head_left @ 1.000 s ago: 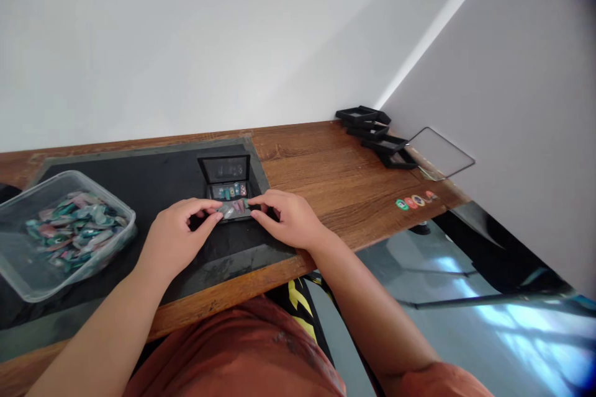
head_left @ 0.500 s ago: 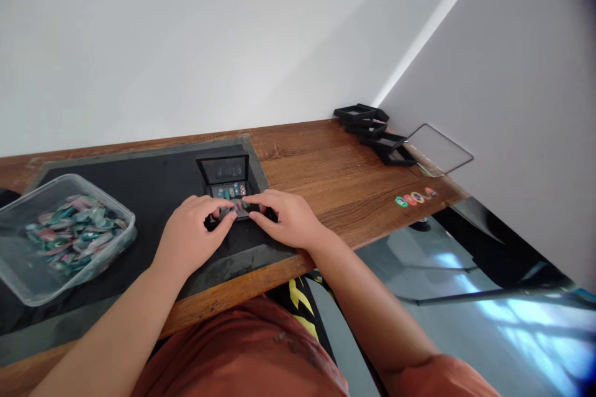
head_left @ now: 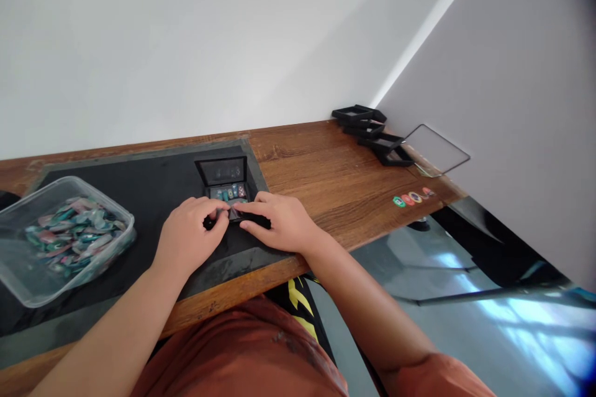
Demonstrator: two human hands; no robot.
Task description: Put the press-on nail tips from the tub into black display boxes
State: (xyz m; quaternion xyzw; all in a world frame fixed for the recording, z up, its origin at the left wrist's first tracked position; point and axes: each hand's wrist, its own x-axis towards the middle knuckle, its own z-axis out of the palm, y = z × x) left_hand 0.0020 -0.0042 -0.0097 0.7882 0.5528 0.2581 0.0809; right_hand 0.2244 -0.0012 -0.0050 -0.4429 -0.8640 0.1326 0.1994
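A small black case [head_left: 223, 171] stands with its lid raised on the dark mat [head_left: 153, 180], small teal and patterned pieces [head_left: 229, 192] in its back part. At its front left, my left hand [head_left: 190, 232] has thumb and index finger pinched together; what lies between them is too small to name. My right hand [head_left: 282, 222] is at the case's front right, index finger reaching over the front part and thumb apart below it. Nothing shows between those fingers. Both hands partly hide the front of the case.
A clear plastic tub [head_left: 69, 183] of teal and pink pieces sits at the left. Black frames [head_left: 372, 130] are piled by the back corner, near a thin wire frame [head_left: 447, 149]. Several round stickers [head_left: 410, 198] lie near the table's right edge.
My right hand has shifted slightly left, its index finger further over the case. My left thumb and index finger have drawn back slightly to the left and closed together.
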